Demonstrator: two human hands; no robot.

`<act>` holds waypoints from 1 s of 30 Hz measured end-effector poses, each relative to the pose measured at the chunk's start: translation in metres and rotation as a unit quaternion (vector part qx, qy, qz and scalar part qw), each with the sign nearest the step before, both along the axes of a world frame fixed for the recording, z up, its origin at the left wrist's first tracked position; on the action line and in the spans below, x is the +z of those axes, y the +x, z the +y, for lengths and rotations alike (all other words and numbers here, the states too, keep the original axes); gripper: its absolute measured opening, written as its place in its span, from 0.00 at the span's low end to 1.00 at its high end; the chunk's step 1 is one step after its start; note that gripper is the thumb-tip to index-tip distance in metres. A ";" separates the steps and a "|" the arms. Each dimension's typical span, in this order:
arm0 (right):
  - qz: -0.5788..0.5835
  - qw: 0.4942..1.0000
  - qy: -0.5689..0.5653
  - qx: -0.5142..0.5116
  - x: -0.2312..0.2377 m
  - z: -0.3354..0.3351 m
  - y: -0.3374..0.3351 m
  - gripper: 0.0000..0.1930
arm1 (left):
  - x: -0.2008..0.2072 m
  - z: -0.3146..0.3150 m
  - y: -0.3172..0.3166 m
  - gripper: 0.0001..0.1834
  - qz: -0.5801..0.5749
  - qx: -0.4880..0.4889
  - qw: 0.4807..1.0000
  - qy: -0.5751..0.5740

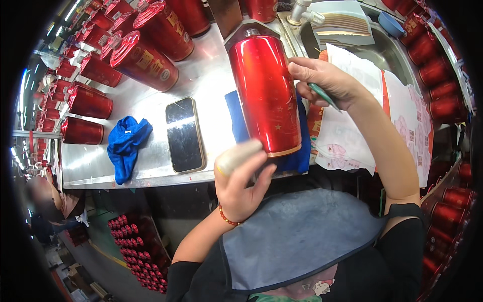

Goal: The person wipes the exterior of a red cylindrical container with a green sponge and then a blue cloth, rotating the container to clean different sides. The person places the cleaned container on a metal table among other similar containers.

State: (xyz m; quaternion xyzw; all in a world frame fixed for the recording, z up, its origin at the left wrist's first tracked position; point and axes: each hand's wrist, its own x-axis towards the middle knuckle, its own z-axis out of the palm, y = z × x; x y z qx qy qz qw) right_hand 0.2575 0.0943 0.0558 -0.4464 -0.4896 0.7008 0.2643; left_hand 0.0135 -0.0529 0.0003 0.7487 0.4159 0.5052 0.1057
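Observation:
A glossy red bottle [264, 95] with faint gold markings lies above a blue cloth [303, 136], its neck pointing away from me and its base toward me. My left hand [239, 183] is at the near-left edge of the base, thumb and fingers apart, with pale coverings on some fingers that are blurred. Whether those fingertips press on the bottle, I cannot tell. My right hand [329, 80] touches the bottle's right side with its fingertips. Tucked in its curled fingers is a slim green pointed tool [323, 94], whose exact kind does not show.
Left of the bottle lie a phone [185, 135] and a crumpled blue cloth [127, 146]. Several red bottles [146, 63] stand at the far left. Printed sheets [347, 126] cover the right side, before a metal sink [397, 55] with a tap [304, 12]. A metal bracket [226, 17] rises behind the bottle.

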 end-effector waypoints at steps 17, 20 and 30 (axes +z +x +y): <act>-0.085 0.991 0.102 0.028 0.016 0.004 -0.018 0.38 | 0.025 0.036 0.010 0.47 0.151 0.018 0.988 -0.003; -0.115 0.990 0.084 -0.004 0.013 0.009 -0.014 0.40 | 0.020 0.040 0.006 0.52 0.037 -0.018 0.995 -0.090; 0.024 0.997 -0.041 -0.065 -0.025 0.037 -0.015 0.30 | -0.019 0.034 -0.021 0.39 -0.394 -0.213 0.856 -0.256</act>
